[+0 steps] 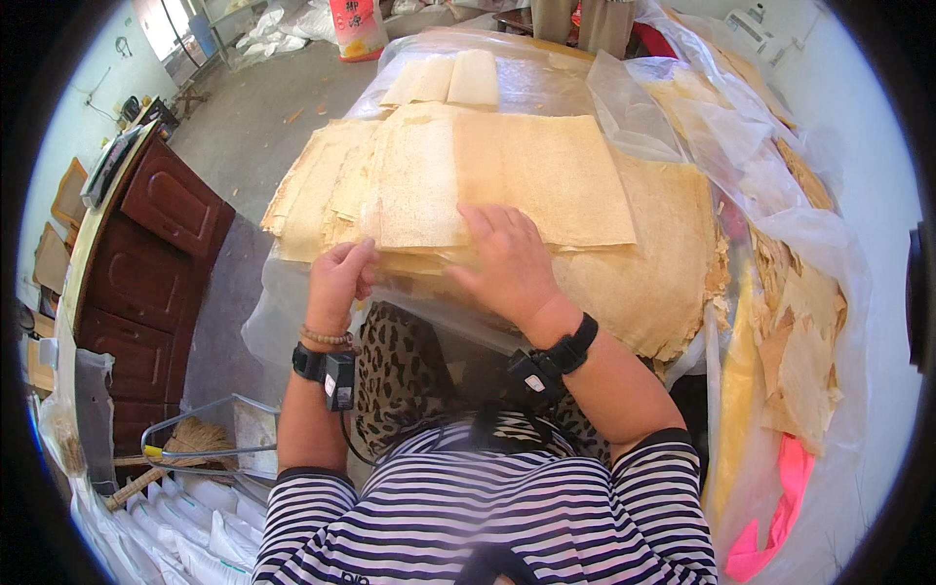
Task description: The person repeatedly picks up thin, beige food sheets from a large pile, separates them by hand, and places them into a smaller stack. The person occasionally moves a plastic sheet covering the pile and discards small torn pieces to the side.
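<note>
Thin yellowish sheets, perhaps tofu skin, lie layered on the plastic-covered table before me. My left hand pinches the near left edge of the top sheet between thumb and fingers. Spread over that sheet's near edge, my right hand rests with its fingers apart; whether it grips anything beneath is not visible. A darker folded sheet part lies to the right of the pale part. Ragged-edged sheets show at the left, and a larger sheet lies underneath at the right. A small folded stack sits farther back.
Clear plastic film covers the table and drapes at the right over torn sheet pieces. A pink strip hangs at the lower right. Dark red wooden cabinets stand left, with a straw broom below. A printed red sack stands behind.
</note>
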A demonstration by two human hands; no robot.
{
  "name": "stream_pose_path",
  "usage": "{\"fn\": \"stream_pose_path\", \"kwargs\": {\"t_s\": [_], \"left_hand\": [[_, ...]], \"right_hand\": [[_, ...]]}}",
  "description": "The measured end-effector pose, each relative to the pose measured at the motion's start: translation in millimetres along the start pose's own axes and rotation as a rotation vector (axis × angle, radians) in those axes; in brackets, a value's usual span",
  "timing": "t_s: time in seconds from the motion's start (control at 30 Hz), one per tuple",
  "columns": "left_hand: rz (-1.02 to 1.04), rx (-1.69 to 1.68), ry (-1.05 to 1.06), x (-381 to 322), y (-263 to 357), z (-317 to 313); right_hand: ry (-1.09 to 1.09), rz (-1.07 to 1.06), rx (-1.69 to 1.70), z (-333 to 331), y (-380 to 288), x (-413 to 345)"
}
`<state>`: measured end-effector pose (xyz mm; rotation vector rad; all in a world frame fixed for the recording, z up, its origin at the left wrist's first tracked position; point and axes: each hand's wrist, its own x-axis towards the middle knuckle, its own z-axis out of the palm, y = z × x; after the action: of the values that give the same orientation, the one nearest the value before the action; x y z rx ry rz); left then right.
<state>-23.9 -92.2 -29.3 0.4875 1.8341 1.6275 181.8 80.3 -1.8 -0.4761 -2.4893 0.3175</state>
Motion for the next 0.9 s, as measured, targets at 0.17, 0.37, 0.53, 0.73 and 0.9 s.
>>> {"fn": "stream_pose_path", "kwargs": {"t_s": [0.17,0.37,0.53,0.73,0.9], "left_hand": [[0.002,-0.189,-0.019,-7,1,10],[0.022,-0.291,-0.078,-37,8,30],[0.101,-0.261,0.004,-59,5,54],[0.329,0.116,-0.497,-88,25,30],[0.465,0.395,-0.766,-82,44,-3]], "right_hand": [[0.020,0.025,-0.054,6,-10,-2],[0.047,0.059,-0.104,9,-20,-5],[0.106,0.016,-0.162,17,-22,-9],[0.047,-0.078,0.012,-20,7,-44],[-0.048,-0.035,0.133,-98,72,-113]]}}
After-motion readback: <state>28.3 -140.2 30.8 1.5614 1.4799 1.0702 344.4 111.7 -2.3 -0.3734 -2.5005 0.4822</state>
